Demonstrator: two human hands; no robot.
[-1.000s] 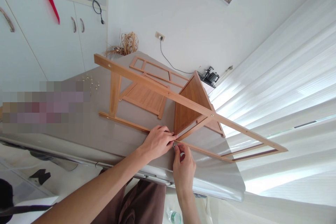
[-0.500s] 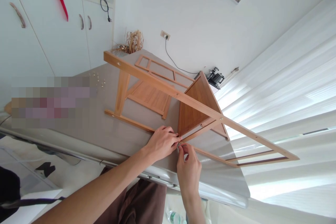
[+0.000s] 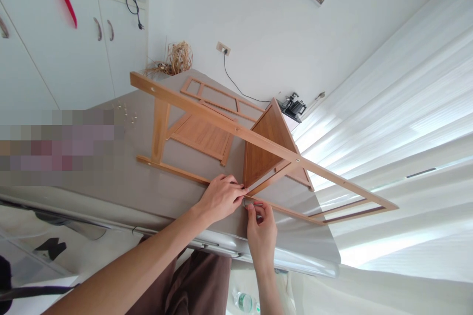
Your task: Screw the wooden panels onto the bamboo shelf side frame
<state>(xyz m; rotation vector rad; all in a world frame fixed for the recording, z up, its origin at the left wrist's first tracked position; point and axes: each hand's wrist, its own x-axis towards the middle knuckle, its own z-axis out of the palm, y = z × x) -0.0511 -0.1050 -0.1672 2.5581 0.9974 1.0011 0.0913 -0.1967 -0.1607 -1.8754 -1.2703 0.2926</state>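
Observation:
A wooden frame (image 3: 273, 145) with long rails and cross pieces stands on its side on the table, a slatted wooden panel (image 3: 260, 155) set across it. My left hand (image 3: 223, 197) is closed over the near rail at the corner where the panel meets it. Just right of that, my right hand (image 3: 261, 219) pinches a small, thin metal hex key (image 3: 256, 204). The bent end of the key is at the near rail, close to my left fingertips; whether it sits in a screw is too small to tell.
Farther back on the grey table (image 3: 162, 197) lie another slatted panel (image 3: 201, 135) and a flat ladder-like wooden frame (image 3: 221, 96). Small metal fittings (image 3: 125, 113) are scattered at the left. A black appliance (image 3: 294, 107) stands beyond, with white curtains (image 3: 399, 133) at the right.
The hex key now lies sideways in my right fingers, having turned at the rail. My left hand keeps its hold. The whole view has shifted slightly.

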